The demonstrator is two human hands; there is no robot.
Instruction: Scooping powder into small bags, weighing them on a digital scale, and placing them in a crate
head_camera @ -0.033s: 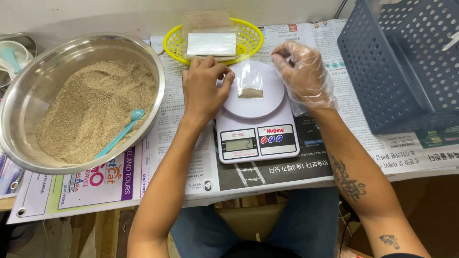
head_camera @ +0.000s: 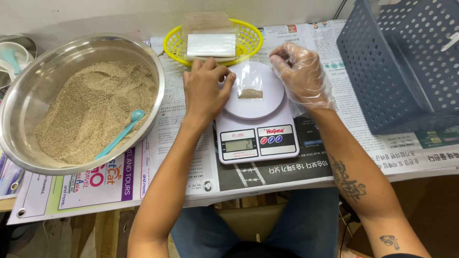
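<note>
A small clear plastic bag (head_camera: 250,81) with a little brown powder at its bottom lies on the round plate of a white kitchen scale (head_camera: 256,141). My bare left hand (head_camera: 205,88) rests at the plate's left side, fingertips pinching the bag's left edge. My right hand (head_camera: 301,76), in a thin clear glove, is at the plate's right side. Its curled fingers are at the bag's upper right corner. The scale's display is lit.
A large steel bowl (head_camera: 28,95) of beige granules holds a light blue spoon (head_camera: 119,136) on the left. A yellow basket (head_camera: 248,38) of empty clear bags stands behind the scale. A blue perforated crate (head_camera: 406,67) sits at right. Newspaper (head_camera: 181,157) covers the table.
</note>
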